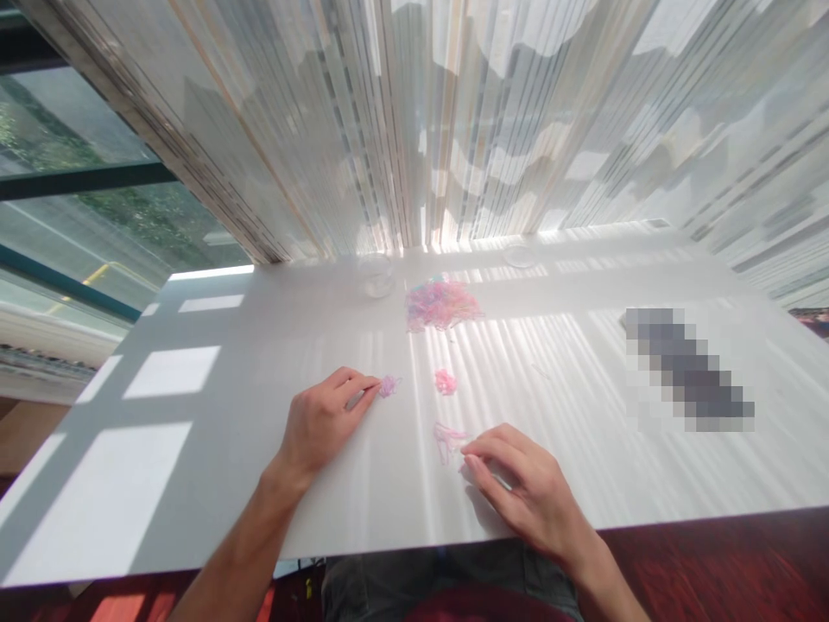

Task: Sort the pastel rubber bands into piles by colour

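Seated at a white table, seen from the head camera; clock positions are taken from the table's middle, with 12 at the far edge.

Left hand at 7, resting on the tabletop with its fingers pressed together. The thumb and forefinger tips appear to meet just beside a lilac clump. Whether they pinch a band or only touch the clump, I cannot tell from this view.

Right hand at 5, fingers loosely curled and close together, not fully shut, tips low to the table. The forefinger lies at the edge of a loose tangle of pink strands. No held band is visible; the fingers may hide one, so I cannot tell.

A pink clump sits alone between the hands, a little farther out, well apart from both. The main heap of pink and pale blue elastic bands lies at 12, beyond all three small lots, untouched by either hand.

Near the heap, a clear glass stands just left of it, and a clear disc lies at 1 by the far edge. A pixelated patch at 3 hides whatever is there. Striped sunlight falls across the tabletop from a curtain beyond the far edge.
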